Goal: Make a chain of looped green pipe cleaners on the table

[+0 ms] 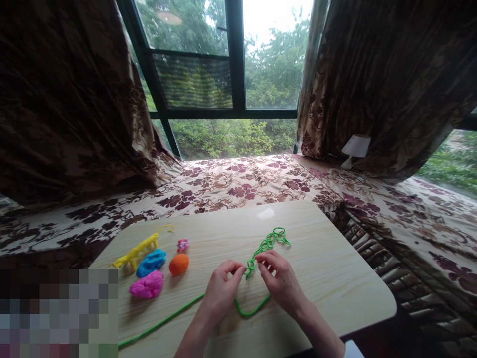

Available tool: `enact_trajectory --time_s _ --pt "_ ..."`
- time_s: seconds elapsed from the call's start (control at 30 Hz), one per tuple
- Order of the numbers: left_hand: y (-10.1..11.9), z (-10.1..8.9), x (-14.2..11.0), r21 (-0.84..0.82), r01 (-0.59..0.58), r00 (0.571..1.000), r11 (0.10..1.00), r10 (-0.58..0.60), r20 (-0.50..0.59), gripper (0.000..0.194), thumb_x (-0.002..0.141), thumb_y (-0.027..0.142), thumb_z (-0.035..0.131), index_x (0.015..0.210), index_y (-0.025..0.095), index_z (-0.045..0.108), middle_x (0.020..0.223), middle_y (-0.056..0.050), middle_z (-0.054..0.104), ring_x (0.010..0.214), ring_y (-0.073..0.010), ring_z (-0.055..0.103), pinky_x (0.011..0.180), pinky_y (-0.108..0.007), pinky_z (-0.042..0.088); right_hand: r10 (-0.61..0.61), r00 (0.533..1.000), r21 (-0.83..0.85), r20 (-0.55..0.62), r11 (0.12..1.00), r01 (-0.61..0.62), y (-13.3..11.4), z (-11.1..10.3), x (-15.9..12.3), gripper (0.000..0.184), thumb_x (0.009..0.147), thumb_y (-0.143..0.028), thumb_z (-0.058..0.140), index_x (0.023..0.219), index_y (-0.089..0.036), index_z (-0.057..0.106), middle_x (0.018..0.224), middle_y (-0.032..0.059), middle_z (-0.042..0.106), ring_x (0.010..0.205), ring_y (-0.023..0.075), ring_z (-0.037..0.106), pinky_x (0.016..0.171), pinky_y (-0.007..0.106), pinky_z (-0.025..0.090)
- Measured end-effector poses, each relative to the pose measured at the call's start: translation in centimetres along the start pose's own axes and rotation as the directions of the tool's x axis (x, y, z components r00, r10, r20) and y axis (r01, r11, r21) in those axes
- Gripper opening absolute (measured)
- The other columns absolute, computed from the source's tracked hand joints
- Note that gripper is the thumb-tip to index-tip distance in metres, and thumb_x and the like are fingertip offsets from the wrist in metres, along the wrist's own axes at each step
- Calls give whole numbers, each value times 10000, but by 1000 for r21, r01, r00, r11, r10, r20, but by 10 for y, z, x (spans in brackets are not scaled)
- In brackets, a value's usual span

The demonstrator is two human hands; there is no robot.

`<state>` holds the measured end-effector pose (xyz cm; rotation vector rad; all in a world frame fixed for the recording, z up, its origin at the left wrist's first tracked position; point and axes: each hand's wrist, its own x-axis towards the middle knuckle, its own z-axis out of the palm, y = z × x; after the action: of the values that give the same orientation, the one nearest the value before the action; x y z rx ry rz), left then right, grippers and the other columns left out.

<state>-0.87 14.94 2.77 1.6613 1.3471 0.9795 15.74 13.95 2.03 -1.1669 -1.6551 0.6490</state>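
Observation:
A green cord [266, 243], knotted into a chain of loops, lies on the light wooden table [316, 278] in front of me. Its near end sits between my two hands. My left hand [223, 286] pinches the cord at the left of the lowest loops. On the other side my right hand [281, 276] has thumb and index finger closed on the chain's right edge. A plain stretch of the same cord sags in a curve below the hands and runs off toward the lower left. Parts of it are hidden behind my fingers.
Left on the table are a yellow knitted-looking strip [139, 250], a blue lump [151, 262], a pink lump [147, 285], an orange ball [179, 265] and a small pink-and-white piece [183, 244]. Beyond the table, a flowered cloth [238, 181] covers the window ledge, with a lamp [356, 146].

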Motion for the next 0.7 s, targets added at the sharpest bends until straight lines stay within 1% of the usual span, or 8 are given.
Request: enact_trajectory --time_s 0.1,0.23,0.3,0.37,0.5,0.57,0.63,0.7 --pt "3 0 -2 10 -17 1000 1000 16 15 286 770 398 485 752 185 674 718 -30 635 744 -185 555 714 -276 412 12 999 -7 42 1000 -11 2 6 -2 163 798 -169 514 923 -203 613 882 31 590 690 119 575 592 228 468" --pt "4 1 -5 35 -43 999 998 42 28 289 783 383 465 794 194 683 756 -25 657 758 -181 574 714 -265 422 20 998 -45 64 999 -17 4 16 -1 92 783 -184 545 797 -202 634 762 14 586 647 121 566 563 224 455" --pt "5 0 -4 62 -62 998 996 60 31 268 779 372 474 780 199 679 738 -14 658 735 -172 579 692 -254 426 19 998 -55 60 998 -16 4 17 1 98 788 -186 540 770 -198 635 722 9 584 633 121 559 566 224 451" --pt "7 -4 2 112 -83 997 990 82 13 241 771 359 489 742 198 666 700 -10 643 705 -167 574 669 -254 424 16 998 -57 53 998 -13 3 15 3 111 798 -188 525 810 -197 635 734 13 594 640 123 559 582 228 451" --pt "14 -17 22 249 -145 983 958 167 -69 188 774 318 495 763 203 644 769 -29 623 799 -185 555 757 -297 400 28 1000 -62 11 998 -27 1 -5 3 200 824 -190 480 984 -201 599 825 28 618 674 130 566 601 232 458" --pt "15 -24 28 317 -173 973 933 211 -91 166 772 283 499 813 220 646 826 -36 616 874 -200 534 826 -332 366 42 999 -86 -6 995 -42 4 -21 -1 204 829 -194 467 987 -208 596 835 28 617 665 129 564 590 233 458" --pt "12 -29 25 382 -188 969 905 235 -79 164 749 236 519 839 243 657 850 -36 615 898 -213 524 850 -361 343 57 998 -128 -11 990 -58 9 -38 -9 189 830 -200 462 952 -214 607 830 29 617 658 133 564 586 239 458" --pt "1 -33 14 450 -199 969 871 243 -41 203 725 196 535 868 262 664 863 -33 621 884 -217 531 845 -375 345 74 997 -183 -7 980 -74 16 -56 -20 176 824 -209 468 919 -221 616 817 33 618 658 143 567 585 248 459"
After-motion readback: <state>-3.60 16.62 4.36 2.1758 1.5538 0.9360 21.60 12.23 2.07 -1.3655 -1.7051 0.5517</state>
